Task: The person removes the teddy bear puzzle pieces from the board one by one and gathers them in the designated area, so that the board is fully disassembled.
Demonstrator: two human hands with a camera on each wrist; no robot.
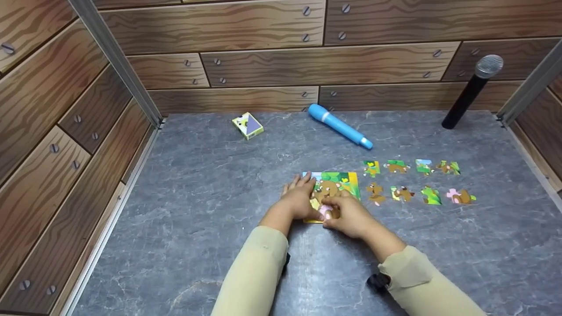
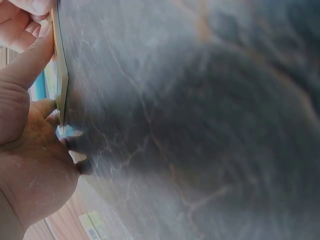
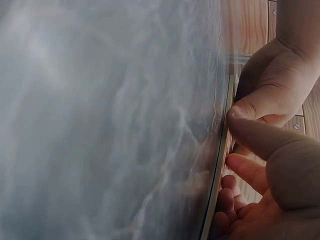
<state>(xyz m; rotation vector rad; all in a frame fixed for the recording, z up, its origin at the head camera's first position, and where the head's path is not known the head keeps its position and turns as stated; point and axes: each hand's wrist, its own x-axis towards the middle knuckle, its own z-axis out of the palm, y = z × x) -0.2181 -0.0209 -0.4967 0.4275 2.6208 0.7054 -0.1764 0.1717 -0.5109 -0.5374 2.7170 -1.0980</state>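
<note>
A small picture puzzle [image 1: 340,176] with a brown bear lies flat under both hands in the head view. My left hand [image 1: 298,202] rests on its left side with the fingers stretched out. The left thumb reaches along the near edge. My right hand [image 1: 351,215] curls over the near part, thumb and index finger on either side of a pink and brown puzzle piece [image 1: 333,213]. In the left wrist view the puzzle's edge [image 2: 62,75] shows thin beside the left palm. The right fingers partly cover the picture.
Several loose puzzle pieces [image 1: 397,166] lie in two rows to the right of the puzzle. Behind are a blue marker-like stick [image 1: 340,126] and a small patterned box [image 1: 248,126]. A black microphone [image 1: 467,96] stands at the back right. Wood-patterned walls [image 1: 263,66] enclose the grey tabletop [image 1: 210,175].
</note>
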